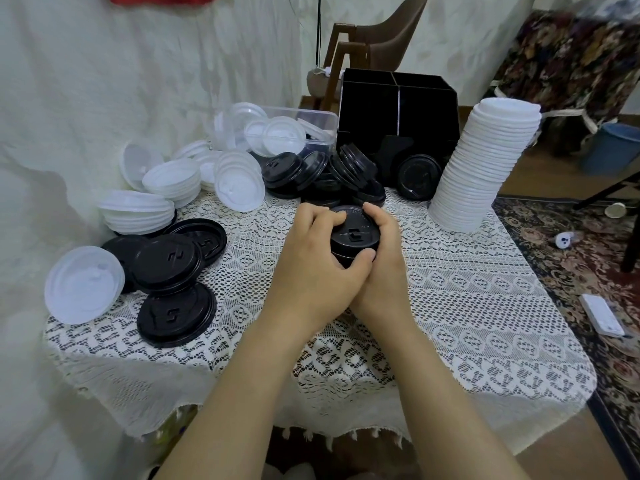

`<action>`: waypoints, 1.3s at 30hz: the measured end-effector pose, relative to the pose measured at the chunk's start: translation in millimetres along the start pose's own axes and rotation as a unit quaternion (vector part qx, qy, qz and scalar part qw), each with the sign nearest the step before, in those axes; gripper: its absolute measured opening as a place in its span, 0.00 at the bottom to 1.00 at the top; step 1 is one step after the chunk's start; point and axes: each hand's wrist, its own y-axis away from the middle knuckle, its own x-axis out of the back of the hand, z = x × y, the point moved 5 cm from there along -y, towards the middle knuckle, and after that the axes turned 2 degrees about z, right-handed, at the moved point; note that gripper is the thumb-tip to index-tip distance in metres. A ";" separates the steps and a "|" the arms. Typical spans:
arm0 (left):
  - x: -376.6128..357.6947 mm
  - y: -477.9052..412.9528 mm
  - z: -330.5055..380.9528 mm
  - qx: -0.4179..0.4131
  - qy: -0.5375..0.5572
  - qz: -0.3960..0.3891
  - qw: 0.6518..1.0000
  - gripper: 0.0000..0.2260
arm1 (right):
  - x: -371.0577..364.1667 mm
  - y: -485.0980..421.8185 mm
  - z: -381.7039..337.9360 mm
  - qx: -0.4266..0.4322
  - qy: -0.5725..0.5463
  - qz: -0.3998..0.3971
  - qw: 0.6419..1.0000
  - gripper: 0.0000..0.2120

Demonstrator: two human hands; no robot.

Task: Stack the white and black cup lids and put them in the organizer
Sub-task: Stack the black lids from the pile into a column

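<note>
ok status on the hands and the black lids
Short black lid stack gripped by left hand and right hand, mid-table. Behind it the organizer; loose black lids heaped across its front.

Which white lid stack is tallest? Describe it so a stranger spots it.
Find the black organizer at the table's back. Right of it, by the table's edge, stands the white lid stack. It alone is a tall column; other white lids lie in low heaps left.
</note>
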 end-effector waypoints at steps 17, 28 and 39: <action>56.1 -5.5 -55.3 0.126 -0.364 0.018 0.923 0.23 | 1.5 0.3 -1.4 -0.006 -0.009 -0.016 1.000 0.38; 62.8 -2.9 -94.6 0.200 -0.389 -0.027 0.899 0.22 | 2.7 0.1 -1.2 -0.006 -0.008 -0.019 1.000 0.36; 57.8 -8.1 -94.3 0.118 -0.378 0.009 0.918 0.10 | 2.7 0.1 -0.9 0.000 -0.010 -0.018 1.000 0.36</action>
